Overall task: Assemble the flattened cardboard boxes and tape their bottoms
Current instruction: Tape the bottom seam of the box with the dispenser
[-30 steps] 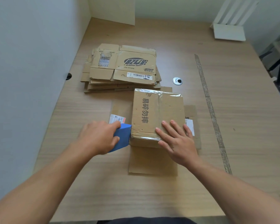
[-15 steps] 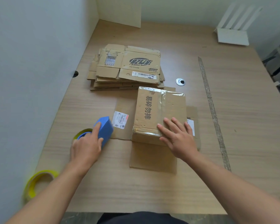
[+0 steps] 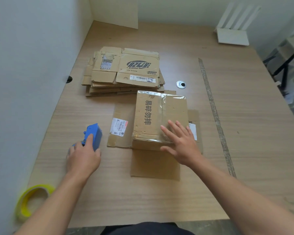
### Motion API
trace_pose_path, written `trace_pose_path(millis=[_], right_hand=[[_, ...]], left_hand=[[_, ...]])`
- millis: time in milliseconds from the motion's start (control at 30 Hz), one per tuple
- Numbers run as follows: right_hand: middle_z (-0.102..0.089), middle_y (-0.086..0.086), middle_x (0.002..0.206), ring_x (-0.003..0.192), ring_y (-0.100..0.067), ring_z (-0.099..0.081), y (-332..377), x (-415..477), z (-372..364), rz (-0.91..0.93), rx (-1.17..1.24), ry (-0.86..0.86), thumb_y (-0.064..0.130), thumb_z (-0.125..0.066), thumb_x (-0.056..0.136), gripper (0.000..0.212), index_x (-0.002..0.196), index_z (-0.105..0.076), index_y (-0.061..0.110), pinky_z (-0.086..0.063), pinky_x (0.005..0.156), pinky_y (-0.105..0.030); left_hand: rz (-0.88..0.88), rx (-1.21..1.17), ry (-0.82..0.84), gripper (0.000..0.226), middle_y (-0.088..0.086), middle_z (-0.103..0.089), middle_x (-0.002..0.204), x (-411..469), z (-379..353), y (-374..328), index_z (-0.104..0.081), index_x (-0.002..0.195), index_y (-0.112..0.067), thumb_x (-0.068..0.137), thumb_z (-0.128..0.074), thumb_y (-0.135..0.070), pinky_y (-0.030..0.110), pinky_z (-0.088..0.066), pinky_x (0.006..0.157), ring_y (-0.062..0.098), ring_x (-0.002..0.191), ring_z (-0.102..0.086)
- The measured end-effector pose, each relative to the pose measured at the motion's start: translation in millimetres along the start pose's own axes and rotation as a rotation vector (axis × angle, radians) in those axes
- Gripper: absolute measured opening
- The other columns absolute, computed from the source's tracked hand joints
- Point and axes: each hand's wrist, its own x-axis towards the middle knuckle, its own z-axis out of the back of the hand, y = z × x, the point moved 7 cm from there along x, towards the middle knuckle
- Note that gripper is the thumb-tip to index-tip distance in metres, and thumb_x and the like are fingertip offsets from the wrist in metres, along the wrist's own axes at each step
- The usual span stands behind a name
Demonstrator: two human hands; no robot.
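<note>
An assembled cardboard box [image 3: 149, 116] stands upside down mid-table, its taped bottom facing up under shiny clear tape and its open flaps spread flat on the table around it. My right hand [image 3: 180, 143] lies flat with straight fingers on the box's near right corner. To the left, my left hand [image 3: 82, 158] grips a blue tape dispenser [image 3: 96, 134] that rests on the table beside the box's left flap. A stack of flattened cardboard boxes [image 3: 126, 70] lies just behind the box.
A yellow tape roll [image 3: 31, 200] sits at the near left table edge. A metal grommet [image 3: 181, 84] and a long strip of old tape [image 3: 214, 112] mark the table to the right. A white router [image 3: 232, 36] stands far right; a wall runs along the left.
My left hand has carried the blue dispenser away from the box's near left corner, out to the left and down onto the table. My right hand stayed flat on the box.
</note>
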Motion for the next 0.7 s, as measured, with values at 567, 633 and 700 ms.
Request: trace_pose_path(millis=[567, 633, 700], right_hand=[[-0.016, 0.014, 0.165, 0.15, -0.008, -0.02, -33, -27, -18, -0.573, 0.843, -0.192, 0.051, -0.081, 0.077, 0.115, 0.16, -0.003, 0.033, -0.024, 0.122, -0.037], [-0.018, 0.016, 0.164, 0.149, -0.007, -0.023, -35, -28, -18, -0.561, 0.848, -0.195, 0.052, -0.08, 0.077, 0.113, 0.159, -0.004, 0.035, -0.026, 0.121, -0.037], [-0.022, 0.017, 0.162, 0.147, -0.007, -0.027, -38, -29, -18, -0.556, 0.851, -0.189, 0.053, -0.078, 0.078, 0.109, 0.158, -0.006, 0.038, -0.027, 0.12, -0.034]], left_hand=[[-0.164, -0.689, 0.045, 0.127, 0.001, -0.005, 0.166, -31, -42, -155, 0.0, 0.159, -0.018, 0.069, -0.084, -0.052, 0.024, -0.012, 0.117, 0.014, 0.151, -0.009], [-0.148, -0.715, 0.037, 0.123, 0.001, -0.011, 0.166, -30, -44, -155, -0.004, 0.159, -0.02, 0.07, -0.085, -0.05, 0.029, -0.018, 0.118, 0.015, 0.15, -0.014], [-0.125, -0.758, 0.026, 0.115, -0.001, -0.019, 0.164, -29, -45, -153, -0.011, 0.158, -0.022, 0.073, -0.084, -0.044, 0.029, -0.022, 0.116, 0.015, 0.148, -0.021]])
